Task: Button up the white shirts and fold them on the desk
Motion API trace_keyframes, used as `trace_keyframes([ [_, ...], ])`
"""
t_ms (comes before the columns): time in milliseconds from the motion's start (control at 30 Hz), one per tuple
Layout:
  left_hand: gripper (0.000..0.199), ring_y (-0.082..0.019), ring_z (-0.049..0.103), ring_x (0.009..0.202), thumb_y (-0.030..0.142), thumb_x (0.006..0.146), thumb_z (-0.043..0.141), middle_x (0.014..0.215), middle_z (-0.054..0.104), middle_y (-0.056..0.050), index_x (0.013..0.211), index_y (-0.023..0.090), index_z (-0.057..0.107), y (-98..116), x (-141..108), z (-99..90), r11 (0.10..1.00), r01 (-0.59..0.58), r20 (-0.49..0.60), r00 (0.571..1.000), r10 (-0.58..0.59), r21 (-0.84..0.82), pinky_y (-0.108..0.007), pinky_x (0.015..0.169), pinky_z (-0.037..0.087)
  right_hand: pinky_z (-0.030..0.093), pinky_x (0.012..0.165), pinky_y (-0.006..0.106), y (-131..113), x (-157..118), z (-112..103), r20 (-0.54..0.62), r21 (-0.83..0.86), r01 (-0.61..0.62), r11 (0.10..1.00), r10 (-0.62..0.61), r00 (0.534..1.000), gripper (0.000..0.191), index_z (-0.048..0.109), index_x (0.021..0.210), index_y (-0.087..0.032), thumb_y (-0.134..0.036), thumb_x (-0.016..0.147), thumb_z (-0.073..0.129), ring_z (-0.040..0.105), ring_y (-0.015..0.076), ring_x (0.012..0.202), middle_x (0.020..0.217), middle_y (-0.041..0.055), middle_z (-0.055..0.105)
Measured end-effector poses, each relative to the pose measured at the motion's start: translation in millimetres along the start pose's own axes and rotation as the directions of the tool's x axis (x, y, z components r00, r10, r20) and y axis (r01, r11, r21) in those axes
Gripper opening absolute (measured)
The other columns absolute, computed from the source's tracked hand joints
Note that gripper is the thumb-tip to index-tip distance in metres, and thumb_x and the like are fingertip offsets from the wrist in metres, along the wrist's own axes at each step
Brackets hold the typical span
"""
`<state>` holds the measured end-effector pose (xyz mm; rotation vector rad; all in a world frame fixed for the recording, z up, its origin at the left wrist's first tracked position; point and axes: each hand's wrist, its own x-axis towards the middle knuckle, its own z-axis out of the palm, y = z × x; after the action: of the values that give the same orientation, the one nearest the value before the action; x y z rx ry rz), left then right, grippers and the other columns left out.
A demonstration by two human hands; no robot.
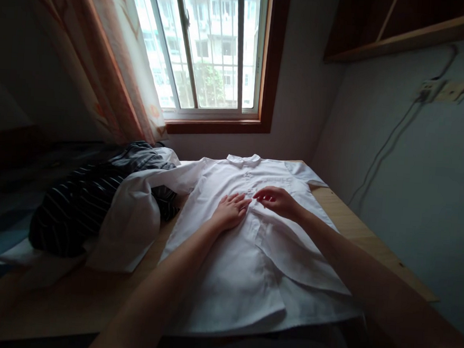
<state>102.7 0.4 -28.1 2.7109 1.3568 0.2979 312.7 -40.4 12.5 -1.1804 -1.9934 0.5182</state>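
A white shirt (225, 269) lies front up on the wooden table, its collar toward the window. Its upper front is together, while the lower front edges spread apart below my hands. My left hand (231, 210) rests flat on the shirt's middle, fingers stretched out. Just right of it, my right hand (275, 201) has its fingers bent, thumb and forefinger close together at the front edge. Whatever its fingertips hold there is too small to make out. One sleeve reaches left over the dark clothes.
Black striped clothing (74, 205) is heaped at the left, against the shirt's sleeve. The wooden table (355, 230) ends near the right wall, where a socket (428, 91) has a hanging cord. Behind the table are a window (209, 50) and a curtain (101, 53).
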Motion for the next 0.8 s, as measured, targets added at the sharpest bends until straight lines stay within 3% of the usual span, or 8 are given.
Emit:
trace_keyframes([
  [167, 0.045, -0.023, 0.029, 0.146, 0.039, 0.098, 0.036, 0.157, 0.036, 0.000, 0.141, 0.033, 0.049, -1, 9, 2.3, 1.000, 0.007, -0.026, 1.000, -0.006, 0.006, -0.050, 0.119, 0.021, 0.045, 0.065, 0.023, -15, -25, 1, 0.365, -0.121, 0.055, 0.991, -0.007, 0.931, 0.027, 0.075, 0.102, -0.020, -0.015, 0.077, 0.063, 0.056, 0.0122, 0.068, 0.084, 0.0024, 0.065],
  [267, 0.045, -0.023, 0.031, 0.145, 0.039, 0.098, 0.037, 0.156, 0.038, 0.001, 0.140, 0.034, 0.050, -1, 7, 1.6, 1.000, 0.000, -0.033, 0.999, 0.000, 0.004, -0.049, 0.119, 0.022, 0.042, 0.065, 0.022, -13, -37, 2, 0.383, -0.216, 0.043, 0.975, 0.044, 0.923, 0.024, 0.073, 0.098, -0.019, -0.012, 0.080, 0.059, 0.053, 0.0118, 0.069, 0.088, 0.0033, 0.060],
  [433, 0.044, -0.023, 0.034, 0.144, 0.040, 0.098, 0.038, 0.154, 0.042, -0.001, 0.139, 0.032, 0.051, -2, 1, -1.4, 0.999, -0.045, -0.035, 0.998, 0.045, 0.006, -0.047, 0.118, 0.024, 0.040, 0.064, 0.022, -11, -43, -3, 0.429, -0.203, 0.081, 0.976, 0.014, 0.903, 0.014, 0.066, 0.085, -0.017, -0.010, 0.083, 0.055, 0.048, 0.0106, 0.068, 0.086, 0.0020, 0.056],
  [567, 0.046, -0.026, 0.036, 0.142, 0.041, 0.099, 0.037, 0.152, 0.045, -0.006, 0.141, 0.027, 0.049, 4, -3, -5.5, 1.000, 0.008, -0.032, 0.999, -0.007, 0.025, -0.051, 0.117, 0.025, 0.045, 0.069, 0.023, -21, -44, -19, 0.411, -0.069, 0.068, 0.995, -0.034, 0.911, 0.008, 0.067, 0.085, -0.018, -0.019, 0.086, 0.059, 0.054, 0.0122, 0.075, 0.091, 0.0038, 0.058],
  [667, 0.045, -0.028, 0.037, 0.141, 0.037, 0.099, 0.037, 0.151, 0.045, -0.010, 0.139, 0.022, 0.050, 12, -5, -8.5, 0.998, 0.055, -0.010, 0.998, -0.055, 0.015, -0.053, 0.117, 0.025, 0.049, 0.080, 0.028, -33, -45, -33, 0.413, 0.063, 0.028, 0.998, -0.051, 0.909, 0.015, 0.070, 0.092, -0.019, -0.030, 0.086, 0.063, 0.060, 0.0156, 0.086, 0.099, 0.0060, 0.064],
  [800, 0.034, -0.027, 0.047, 0.133, 0.029, 0.095, 0.045, 0.142, 0.055, -0.009, 0.124, 0.024, 0.062, 19, -5, -8.3, 0.997, 0.072, -0.062, 0.995, -0.074, -0.029, -0.051, 0.113, 0.033, 0.050, 0.089, 0.032, -45, -51, -38, 0.538, 0.214, -0.152, 0.965, 0.013, 0.843, 0.027, 0.072, 0.105, -0.019, -0.035, 0.084, 0.065, 0.065, 0.0180, 0.097, 0.105, 0.0059, 0.072],
])
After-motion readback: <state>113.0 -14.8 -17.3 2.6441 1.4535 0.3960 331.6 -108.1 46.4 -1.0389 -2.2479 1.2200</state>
